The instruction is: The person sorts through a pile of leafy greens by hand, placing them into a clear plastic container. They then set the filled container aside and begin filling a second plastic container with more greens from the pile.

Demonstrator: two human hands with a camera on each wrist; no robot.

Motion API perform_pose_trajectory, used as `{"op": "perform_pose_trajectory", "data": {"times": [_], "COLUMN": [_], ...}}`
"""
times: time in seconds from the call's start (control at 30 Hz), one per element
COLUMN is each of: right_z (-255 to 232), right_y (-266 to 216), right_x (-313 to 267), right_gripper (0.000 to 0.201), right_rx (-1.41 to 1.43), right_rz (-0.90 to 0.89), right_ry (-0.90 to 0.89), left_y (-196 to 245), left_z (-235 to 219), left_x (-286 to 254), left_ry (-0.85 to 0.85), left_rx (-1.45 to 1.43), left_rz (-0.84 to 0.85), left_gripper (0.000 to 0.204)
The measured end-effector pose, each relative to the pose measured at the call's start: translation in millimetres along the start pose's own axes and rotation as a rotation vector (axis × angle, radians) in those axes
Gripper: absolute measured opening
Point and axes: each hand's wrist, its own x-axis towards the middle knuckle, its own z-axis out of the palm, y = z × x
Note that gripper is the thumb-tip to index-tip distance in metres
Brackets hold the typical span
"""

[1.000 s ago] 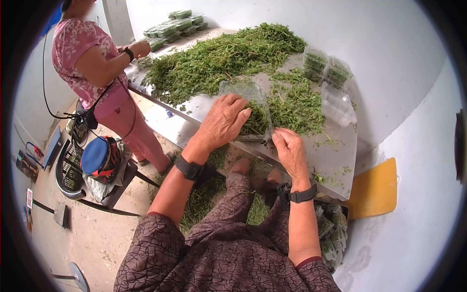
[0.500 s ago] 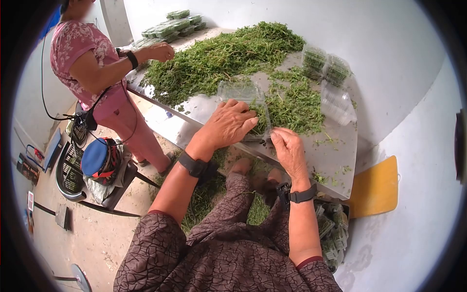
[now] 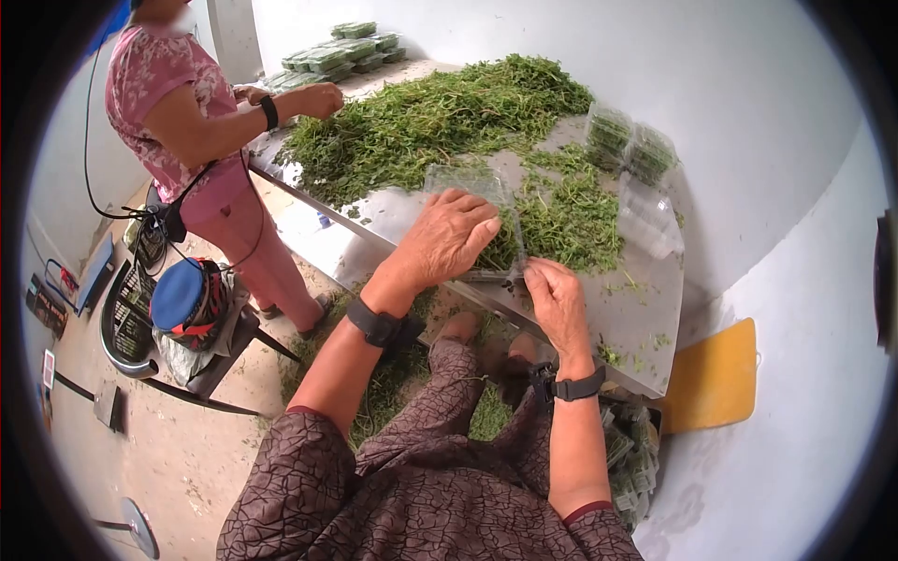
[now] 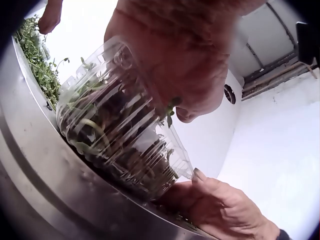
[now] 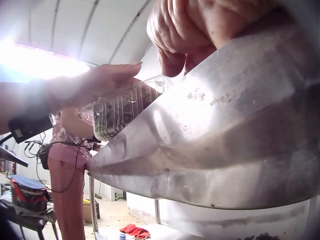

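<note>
A clear plastic clamshell box [image 4: 117, 125] filled with leafy green stems sits at the table's near edge, its lid [image 3: 466, 178] folded back on the far side. My left hand [image 3: 444, 236] lies palm down over the box opening, on the greens; its fingertips are partly hidden behind the hand. At the box's right corner, my right hand [image 3: 559, 304] pinches the rim, with the thumb on top in the left wrist view.
A large heap of greens [image 3: 440, 112] covers the table's far half. Filled boxes [image 3: 631, 140] and empty stacked boxes [image 3: 647, 215] stand at right, more filled boxes [image 3: 337, 56] at the back. Another person [image 3: 187, 122] works at left. A yellow board [image 3: 716, 374] leans beside the table.
My left hand has shifted slightly right over the box. My right hand keeps its hold on the corner. The other person's arm has reached out rightward to the heap.
</note>
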Motion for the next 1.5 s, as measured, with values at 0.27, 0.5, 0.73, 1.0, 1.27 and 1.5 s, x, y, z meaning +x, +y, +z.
{"op": "perform_pose_trajectory", "data": {"times": [0.27, 0.5, 0.73, 1.0, 1.27, 1.5], "right_z": [1, 1, 1, 0, -3, -3], "right_y": [6, 10, 11, 9, 9, 8], "right_x": [-3, -4, -4, -5, -4, -4], "right_gripper": [0.028, 0.027, 0.027, 0.026, 0.029, 0.029], "right_rx": [-0.001, 0.003, 0.014, 0.006, 0.003, -0.002], "right_rz": [0.061, 0.049, 0.091, 0.110, 0.114, 0.110], "right_ry": [-0.009, -0.003, -0.019, -0.049, -0.056, -0.051], "left_y": [1, -28, -48, -23, -16, -13], "left_z": [0, -15, -12, 1, 0, 2], "left_x": [0, -24, -55, -91, -86, -76], "left_ry": [-0.214, 0.310, 0.261, 0.409, 0.395, 0.312], "left_rx": [-0.030, -0.439, -0.423, -0.330, -0.262, -0.106], "left_rz": [-0.013, -0.196, -0.379, -0.216, -0.160, -0.026], "left_gripper": [0.057, 0.054, 0.058, 0.037, 0.039, 0.033]}}
